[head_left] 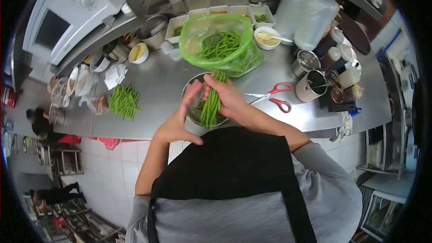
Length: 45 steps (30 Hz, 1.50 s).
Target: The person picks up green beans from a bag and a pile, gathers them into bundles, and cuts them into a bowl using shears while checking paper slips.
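**Bean bundle gathered over the bowl**

At the table's near edge, I see my right hand (229,96) closed around a bundle of green beans (211,105), its fingers (215,82) wrapped over the top so the long, thin pods hang together and point down into the metal bowl (191,91). Holding them over the bowl likely keeps any loose ends falling into it rather than on the steel. My left hand (180,119) is open, palm flat against the side of the bundle, fingers spread and gripping nothing; I judge it is squaring the pods so their ends line up.

Just behind the bowl a translucent green plastic bag (220,45) sits slumped open, crinkled and glossy, with more beans inside, close enough to reach. Red-handled scissors (274,96) lie to the right of the bowl, blades toward it. Toward the left edge a loose heap of beans (123,101) lies flat on the brushed-steel table (157,81), apart from the bowl. Round metal cups (310,85) stand upright farther right, smooth and shiny.
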Motion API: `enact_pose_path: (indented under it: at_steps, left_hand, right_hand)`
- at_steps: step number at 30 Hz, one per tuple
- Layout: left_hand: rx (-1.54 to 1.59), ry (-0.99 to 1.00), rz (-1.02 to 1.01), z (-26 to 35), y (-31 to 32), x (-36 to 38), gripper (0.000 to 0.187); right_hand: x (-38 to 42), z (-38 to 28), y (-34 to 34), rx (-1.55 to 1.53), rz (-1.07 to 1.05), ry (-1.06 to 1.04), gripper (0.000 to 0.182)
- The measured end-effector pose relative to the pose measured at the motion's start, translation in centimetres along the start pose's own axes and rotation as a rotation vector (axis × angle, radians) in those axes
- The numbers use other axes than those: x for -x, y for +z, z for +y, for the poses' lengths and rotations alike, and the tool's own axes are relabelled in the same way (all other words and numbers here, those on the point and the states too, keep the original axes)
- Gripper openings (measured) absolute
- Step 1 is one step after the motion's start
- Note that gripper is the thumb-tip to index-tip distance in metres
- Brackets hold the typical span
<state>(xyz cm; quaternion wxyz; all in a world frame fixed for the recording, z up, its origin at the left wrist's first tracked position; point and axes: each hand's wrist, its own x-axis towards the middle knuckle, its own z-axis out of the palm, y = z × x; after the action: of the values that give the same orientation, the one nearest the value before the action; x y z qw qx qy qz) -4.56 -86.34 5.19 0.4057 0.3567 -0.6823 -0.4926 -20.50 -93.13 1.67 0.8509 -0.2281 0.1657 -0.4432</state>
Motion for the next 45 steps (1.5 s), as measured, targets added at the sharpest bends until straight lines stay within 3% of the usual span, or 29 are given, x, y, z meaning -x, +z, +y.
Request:
enact_pose_path:
  at_steps: [1,3,5,6,9,10,13,14,16,19,21,24,27,30,33,37,42,45]
  left_hand:
    - [0.318,-0.092,-0.057,0.2,-0.8,0.4,0.126]
    - [0.513,-0.169,0.078,1.0,-0.3,-0.1,0.126]
    - [0.483,-0.346,0.163,1.6,1.2,-1.2,0.118]
    - [0.383,-0.31,0.157,0.8,1.8,-1.4,0.11]
    - [0.429,-0.442,0.117,0.2,2.6,-1.5,0.103]
    - [0.408,-0.482,0.1,0.0,2.7,-1.7,0.089]
    - [0.345,-0.608,0.079,-1.0,2.7,-1.3,0.048]
    - [0.426,-0.589,0.101,-1.1,2.5,-1.2,0.04]
    - [0.576,-0.555,0.156,-1.0,1.9,-0.6,0.026]
    - [0.646,-0.578,0.203,-1.0,0.9,0.4,0.02]
    - [0.671,-0.577,0.192,-0.9,0.8,0.8,0.019]
    - [0.681,-0.556,0.205,-1.1,1.0,0.9,0.019]
    - [0.661,-0.54,0.304,-1.6,1.5,1.1,0.019]
    - [0.527,-0.494,0.401,-2.6,1.6,1.3,0.018]
    - [0.436,-0.473,0.531,-2.9,1.7,1.3,0.014]
    - [0.435,-0.478,0.619,-2.9,1.8,1.0,0.017]
    - [0.456,-0.461,0.654,-3.0,2.3,0.7,0.018]
    - [0.445,-0.467,0.657,-2.8,2.6,0.7,0.017]
  right_hand:
    - [0.2,0.0,0.5,0.086,0.002,-0.056,0.018]
    - [1.0,0.6,2.0,0.113,0.05,-0.022,0.018]
    - [1.7,1.4,2.9,0.175,0.043,-0.035,0.018]
    - [1.6,1.7,2.8,0.257,-0.015,-0.095,0.019]
    - [1.6,0.9,2.1,0.791,0.004,-0.371,0.024]
    - [1.5,0.6,1.5,1.016,0.005,-0.448,0.018]
    - [0.7,-0.1,-0.5,1.436,-0.072,-0.797,0.022]
    - [1.1,-1.3,-1.1,1.434,-0.103,-0.84,0.037]
    - [3.7,-4.7,-1.8,1.315,-0.024,-0.561,0.037]
    - [7.3,-9.1,-8.8,1.849,0.249,-0.409,0.034]
    - [10.0,-10.3,-14.1,2.147,0.279,-0.407,0.037]
    - [12.7,-9.4,-14.6,2.177,0.429,-0.515,0.032]
    - [14.1,-9.4,-14.4,2.027,0.614,-0.277,0.029]
    - [14.5,-10.3,-13.1,2.198,0.663,0.105,0.03]
    - [15.1,-10.7,-13.4,2.032,0.577,0.045,0.021]
    - [14.9,-9.8,-8.0,1.159,0.313,0.061,0.006]
    - [12.8,-7.1,-4.3,1.283,0.034,0.166,0.013]
    - [11.5,-6.6,-3.6,1.329,0.003,0.254,0.011]
